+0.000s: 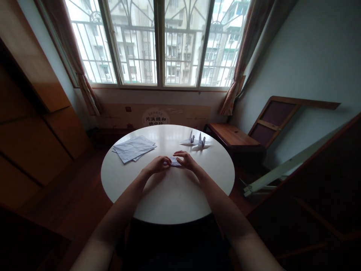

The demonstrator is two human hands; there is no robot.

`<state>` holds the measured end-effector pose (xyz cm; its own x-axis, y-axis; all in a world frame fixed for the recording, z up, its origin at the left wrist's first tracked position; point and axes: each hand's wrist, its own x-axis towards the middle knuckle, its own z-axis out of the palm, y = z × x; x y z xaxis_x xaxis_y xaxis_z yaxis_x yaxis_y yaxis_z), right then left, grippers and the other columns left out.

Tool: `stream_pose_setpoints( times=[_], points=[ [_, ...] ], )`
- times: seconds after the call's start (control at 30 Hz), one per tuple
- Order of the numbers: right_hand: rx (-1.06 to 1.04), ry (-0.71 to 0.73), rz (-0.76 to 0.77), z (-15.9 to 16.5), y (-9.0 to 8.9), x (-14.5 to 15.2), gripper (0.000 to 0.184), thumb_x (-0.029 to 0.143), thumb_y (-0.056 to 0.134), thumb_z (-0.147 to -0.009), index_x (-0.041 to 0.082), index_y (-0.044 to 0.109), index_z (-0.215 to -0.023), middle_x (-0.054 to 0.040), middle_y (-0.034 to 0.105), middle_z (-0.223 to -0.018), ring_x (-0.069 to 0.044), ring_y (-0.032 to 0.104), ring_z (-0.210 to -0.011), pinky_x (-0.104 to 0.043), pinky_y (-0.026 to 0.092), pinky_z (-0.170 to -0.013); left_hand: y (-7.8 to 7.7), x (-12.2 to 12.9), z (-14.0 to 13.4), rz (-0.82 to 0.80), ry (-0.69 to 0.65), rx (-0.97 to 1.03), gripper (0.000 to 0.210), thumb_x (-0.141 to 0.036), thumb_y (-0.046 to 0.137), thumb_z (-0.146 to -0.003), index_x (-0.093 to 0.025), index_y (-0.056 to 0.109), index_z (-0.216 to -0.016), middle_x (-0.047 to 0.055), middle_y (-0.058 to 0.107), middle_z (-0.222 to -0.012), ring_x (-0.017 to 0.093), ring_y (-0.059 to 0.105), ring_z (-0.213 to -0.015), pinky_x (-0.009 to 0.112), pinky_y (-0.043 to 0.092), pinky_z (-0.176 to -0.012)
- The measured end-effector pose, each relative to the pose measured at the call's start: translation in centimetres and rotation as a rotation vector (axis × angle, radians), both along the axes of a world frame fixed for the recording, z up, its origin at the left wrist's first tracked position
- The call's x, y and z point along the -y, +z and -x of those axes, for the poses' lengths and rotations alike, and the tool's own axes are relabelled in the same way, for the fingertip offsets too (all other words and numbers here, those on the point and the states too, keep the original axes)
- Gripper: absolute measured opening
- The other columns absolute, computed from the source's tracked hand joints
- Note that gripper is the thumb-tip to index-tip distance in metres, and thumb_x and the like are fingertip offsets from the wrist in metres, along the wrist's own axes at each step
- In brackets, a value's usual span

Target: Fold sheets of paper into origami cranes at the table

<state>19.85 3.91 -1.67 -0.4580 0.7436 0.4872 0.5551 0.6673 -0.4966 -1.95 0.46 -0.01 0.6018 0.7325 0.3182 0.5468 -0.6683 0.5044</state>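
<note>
A small piece of folded white paper (175,162) lies at the middle of the round white table (175,199), between my two hands. My left hand (160,164) pinches its left edge with curled fingers. Over its right side, my right hand (184,159) grips it, with bent fingers and the thumb close to the sheet. Part of the paper is hidden under the fingers. Beyond my right hand stand two folded paper cranes (202,140), side by side with wings spread. A stack of creased white sheets (134,146) rests to the left.
A wooden bench (234,134) stands behind the table on the right, near a wooden frame (273,116) leaning at the wall. A long printed box (118,113) sits below the barred window (135,45). Wooden cabinets (53,131) line the left side.
</note>
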Motion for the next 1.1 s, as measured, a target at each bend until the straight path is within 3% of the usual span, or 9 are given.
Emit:
stream_pose_setpoints(
  times=[0.13, 0.27, 0.37, 0.53, 0.6, 0.73, 0.97, 1.1],
  points=[
    [0.081, 0.047, 0.044, 0.2, -0.5, 0.2, 0.033, 0.015, 0.062, -0.079, 0.022, 0.072, -0.109, -0.0091, 0.067, -0.119, -0.025, 0.061, -0.11, -0.039, 0.045, -0.099, 0.5, 0.5, -0.1, -0.073, 0.073, -0.087, 0.019, -0.017, 0.059, -0.076, -0.021, 0.075, -0.086, 0.003, 0.073, -0.102, 0.018, 0.066, -0.088, 0.025, 0.048, -0.084],
    [0.233, -0.006, 0.071, 0.3, 0.0, 1.0, 0.027, 0.03, 0.062, -0.084, 0.026, 0.072, -0.109, -0.0067, 0.069, -0.116, -0.027, 0.059, -0.109, -0.04, 0.044, -0.096, 0.5, 0.6, -0.4, -0.183, 0.173, -0.163, 0.014, -0.022, 0.061, -0.078, -0.023, 0.075, -0.079, 0.003, 0.072, -0.102, 0.02, 0.064, -0.094, 0.03, 0.045, -0.091],
    [0.302, -0.06, 0.065, 0.5, 0.7, 1.6, 0.033, 0.036, 0.058, -0.087, 0.028, 0.068, -0.118, -0.0071, 0.07, -0.112, -0.027, 0.059, -0.106, -0.042, 0.041, -0.095, 0.4, 0.6, -0.5, -0.214, 0.288, -0.193, 0.018, -0.028, 0.059, -0.084, -0.022, 0.076, -0.08, 0.005, 0.07, -0.103, 0.022, 0.061, -0.098, 0.034, 0.044, -0.092],
    [0.274, -0.053, 0.037, 1.0, 1.3, 2.1, 0.035, 0.023, 0.055, -0.089, 0.025, 0.065, -0.122, -0.0067, 0.072, -0.094, -0.023, 0.061, -0.095, -0.041, 0.037, -0.095, 0.3, 0.5, -0.2, -0.211, 0.418, -0.232, 0.018, -0.032, 0.062, -0.084, -0.022, 0.077, -0.084, 0.009, 0.064, -0.112, 0.026, 0.057, -0.105, 0.039, 0.045, -0.091],
    [0.259, -0.017, 0.024, 1.1, 1.1, 2.1, 0.029, 0.021, 0.056, -0.088, 0.025, 0.071, -0.113, -0.0068, 0.071, -0.092, -0.021, 0.06, -0.092, -0.041, 0.038, -0.093, 0.4, 0.5, -0.2, -0.168, 0.413, -0.237, 0.018, -0.031, 0.062, -0.085, -0.023, 0.077, -0.089, 0.009, 0.064, -0.111, 0.026, 0.058, -0.103, 0.038, 0.045, -0.089],
    [0.21, 0.059, -0.028, 1.2, 0.6, 2.0, 0.019, 0.016, 0.062, -0.083, 0.027, 0.076, -0.091, -0.0058, 0.068, -0.112, -0.023, 0.057, -0.106, -0.041, 0.04, -0.094, 0.7, 0.6, -0.2, -0.083, 0.362, -0.226, 0.017, -0.027, 0.061, -0.086, -0.025, 0.077, -0.092, 0.005, 0.067, -0.103, 0.02, 0.063, -0.092, 0.03, 0.046, -0.083],
    [0.176, 0.107, 0.004, 1.6, 0.8, 2.4, 0.024, 0.017, 0.065, -0.08, 0.028, 0.075, -0.099, -0.0045, 0.072, -0.1, -0.023, 0.058, -0.099, -0.039, 0.04, -0.094, 0.7, 0.2, 0.1, -0.069, 0.428, -0.191, 0.016, -0.021, 0.062, -0.081, -0.023, 0.077, -0.084, 0.005, 0.07, -0.098, 0.02, 0.065, -0.086, 0.029, 0.046, -0.082],
    [0.219, 0.117, 0.007, 1.8, 0.9, 2.7, 0.022, 0.02, 0.065, -0.081, 0.03, 0.076, -0.097, -0.0043, 0.07, -0.091, -0.023, 0.056, -0.097, -0.042, 0.036, -0.094, 0.3, -0.3, 0.3, -0.001, 0.384, -0.163, 0.018, -0.019, 0.061, -0.08, -0.024, 0.078, -0.085, 0.005, 0.071, -0.1, 0.021, 0.065, -0.087, 0.03, 0.046, -0.083]
  ],
)
